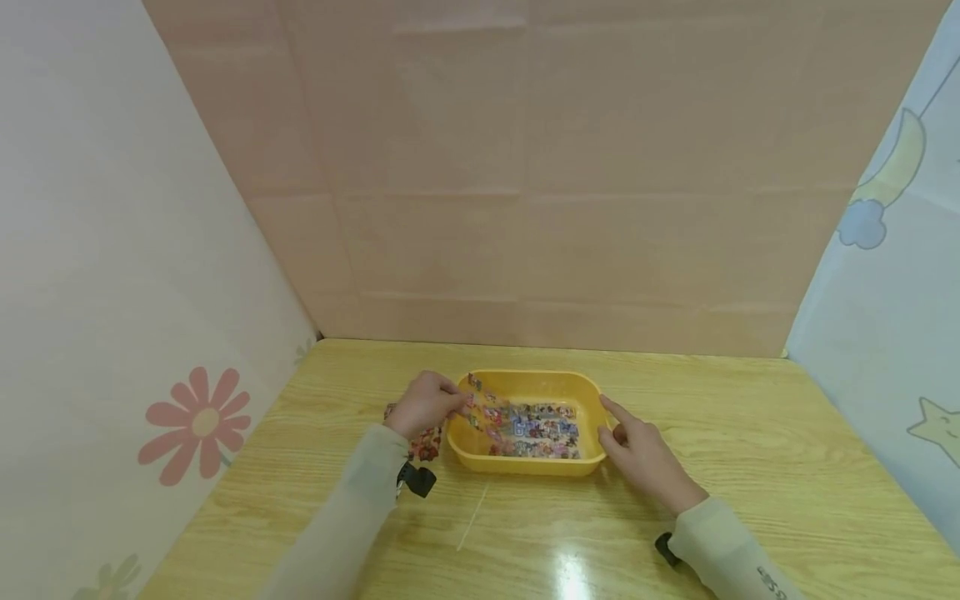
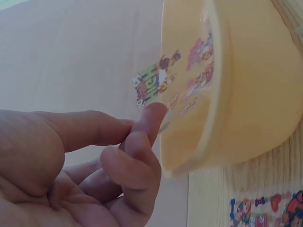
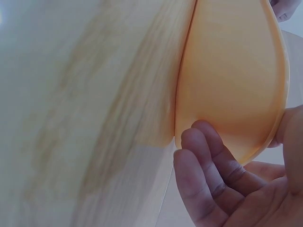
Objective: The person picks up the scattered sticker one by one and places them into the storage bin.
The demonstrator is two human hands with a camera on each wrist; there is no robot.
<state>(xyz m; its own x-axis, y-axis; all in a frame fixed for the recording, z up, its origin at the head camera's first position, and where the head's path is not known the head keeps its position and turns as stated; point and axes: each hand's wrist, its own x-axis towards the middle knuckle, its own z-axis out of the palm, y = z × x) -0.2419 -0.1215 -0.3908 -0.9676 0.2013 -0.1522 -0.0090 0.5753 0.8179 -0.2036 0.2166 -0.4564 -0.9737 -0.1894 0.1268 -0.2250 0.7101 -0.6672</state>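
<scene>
My left hand (image 1: 429, 406) is at the left rim of a yellow plastic basin (image 1: 525, 468). Its thumb and index finger pinch a clear sticker sheet (image 2: 152, 84) with colourful cartoon figures and lettering, tilted up over the basin's left part. More printed sticker sheets (image 1: 551, 429) lie inside on the basin floor; how many cannot be told. At the opposite end, my right hand (image 1: 643, 454) holds the basin's right rim, thumb and index finger at the edge. In the right wrist view its other fingers (image 3: 191, 175) bend beside the outer wall.
Another sticker sheet (image 1: 426, 443) with red prints lies on the wooden table (image 1: 540, 533) left of the basin, partly under my left hand. A pinkish backdrop (image 1: 525, 208) stands behind the table, with pale decorated walls on both sides.
</scene>
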